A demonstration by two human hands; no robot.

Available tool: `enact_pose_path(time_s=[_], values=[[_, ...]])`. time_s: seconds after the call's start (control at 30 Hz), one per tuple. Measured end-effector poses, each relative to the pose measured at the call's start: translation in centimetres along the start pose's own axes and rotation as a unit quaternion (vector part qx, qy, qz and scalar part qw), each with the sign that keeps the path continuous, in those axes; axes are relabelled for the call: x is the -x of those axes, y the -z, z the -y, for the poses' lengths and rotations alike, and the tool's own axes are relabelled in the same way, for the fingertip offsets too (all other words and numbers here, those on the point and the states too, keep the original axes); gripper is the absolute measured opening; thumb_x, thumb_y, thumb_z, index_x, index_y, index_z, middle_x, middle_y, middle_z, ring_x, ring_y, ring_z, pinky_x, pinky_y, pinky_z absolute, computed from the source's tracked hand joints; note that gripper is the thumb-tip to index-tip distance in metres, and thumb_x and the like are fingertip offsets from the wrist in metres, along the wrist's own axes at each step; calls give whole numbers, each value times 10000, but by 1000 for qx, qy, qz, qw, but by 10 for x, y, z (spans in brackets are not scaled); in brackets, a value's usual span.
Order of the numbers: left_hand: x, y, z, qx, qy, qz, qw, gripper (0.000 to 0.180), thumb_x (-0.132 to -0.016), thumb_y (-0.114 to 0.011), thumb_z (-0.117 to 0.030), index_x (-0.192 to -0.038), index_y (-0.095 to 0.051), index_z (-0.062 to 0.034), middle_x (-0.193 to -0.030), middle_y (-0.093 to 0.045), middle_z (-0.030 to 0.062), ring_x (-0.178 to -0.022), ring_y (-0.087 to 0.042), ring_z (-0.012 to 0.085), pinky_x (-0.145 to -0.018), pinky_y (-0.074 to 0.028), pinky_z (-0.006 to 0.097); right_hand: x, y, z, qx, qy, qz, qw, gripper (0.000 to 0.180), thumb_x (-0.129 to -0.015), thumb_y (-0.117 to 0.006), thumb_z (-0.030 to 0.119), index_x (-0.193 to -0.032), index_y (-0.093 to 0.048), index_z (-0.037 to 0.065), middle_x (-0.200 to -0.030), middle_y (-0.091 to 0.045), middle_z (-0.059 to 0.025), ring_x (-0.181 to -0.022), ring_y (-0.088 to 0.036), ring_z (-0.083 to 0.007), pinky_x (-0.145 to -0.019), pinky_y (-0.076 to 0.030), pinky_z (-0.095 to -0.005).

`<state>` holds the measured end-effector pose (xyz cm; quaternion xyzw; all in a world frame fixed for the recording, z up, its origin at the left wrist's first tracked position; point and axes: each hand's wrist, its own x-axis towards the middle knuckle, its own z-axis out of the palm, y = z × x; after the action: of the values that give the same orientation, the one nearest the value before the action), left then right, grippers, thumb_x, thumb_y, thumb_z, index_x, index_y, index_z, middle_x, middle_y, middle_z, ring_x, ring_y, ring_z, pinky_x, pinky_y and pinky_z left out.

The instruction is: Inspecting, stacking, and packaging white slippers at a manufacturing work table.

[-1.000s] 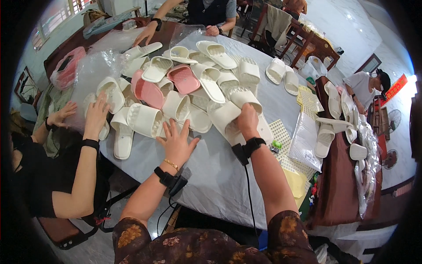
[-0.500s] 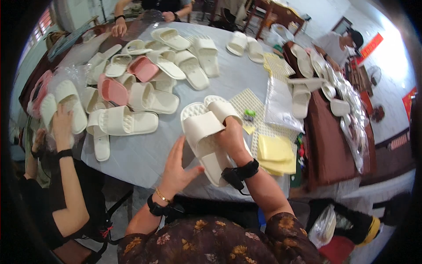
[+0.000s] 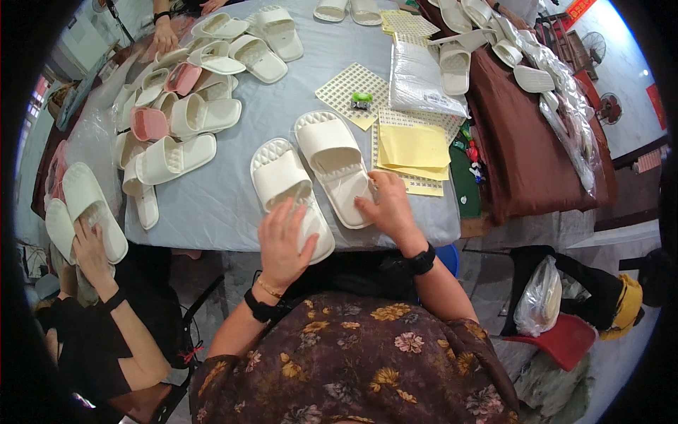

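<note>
A pair of cream-white slippers lies side by side on the table's near edge, toes pointing away from me. Over the heel part of the left slipper (image 3: 281, 175) is my left hand (image 3: 284, 240), its fingers spread and its thumb apart. At the right slipper (image 3: 330, 145), my right hand (image 3: 393, 210) pinches the outer edge near the heel, thumb on the footbed and fingers curled at the side. How far those fingers reach under the sole is hidden.
A heap of cream slippers (image 3: 205, 116) with pink slippers (image 3: 150, 124) covers the table's left. Right of my pair lie yellow paper sheets (image 3: 413, 152), sticker sheets (image 3: 346, 88) and a bubble-wrap bag (image 3: 424, 78). At left, a co-worker's hand (image 3: 92, 247) holds white slippers (image 3: 95, 205).
The pair has come down from my right hand's grip and now lies spread apart on the table. My left hand has moved onto the left slipper; the view has shifted toward me.
</note>
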<state>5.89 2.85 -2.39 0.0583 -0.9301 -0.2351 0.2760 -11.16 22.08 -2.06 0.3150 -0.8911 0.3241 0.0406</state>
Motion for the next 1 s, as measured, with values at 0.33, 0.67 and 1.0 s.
enact_pose_path(time_s=[0.33, 0.67, 1.0], values=[[-43, -28, 5, 39, -85, 112, 989, 681, -796, -760, -243, -1390, -494, -43, -1431, -421, 267, -1335, -393, 453, -1123, -334, 490, 27, 1, 14, -2, 13, -21, 1000, 422, -732, -786, 173, -1106, -648, 35, -1122, -585, -179, -1034, -542, -372, -921, -456, -447], [-59, -44, -18, 36, -106, 157, 981, 520, -786, -770, -244, -1247, -603, -70, -1296, -565, 126, -1181, -532, 339, -1014, -412, 455, 17, -5, 6, -75, 20, 41, 996, 204, -759, -729, 81, -926, -618, 40, -942, -581, -172, -918, -563, -378, -806, -479, -451], [-55, -47, -14, 19, -90, 153, 984, 536, -817, -743, -338, -1261, -591, -81, -1304, -563, 113, -1203, -515, 320, -1043, -387, 458, 13, -2, 9, -65, 15, 35, 997, 94, -823, -670, 66, -908, -638, 40, -886, -595, -159, -838, -610, -375, -732, -508, -453]])
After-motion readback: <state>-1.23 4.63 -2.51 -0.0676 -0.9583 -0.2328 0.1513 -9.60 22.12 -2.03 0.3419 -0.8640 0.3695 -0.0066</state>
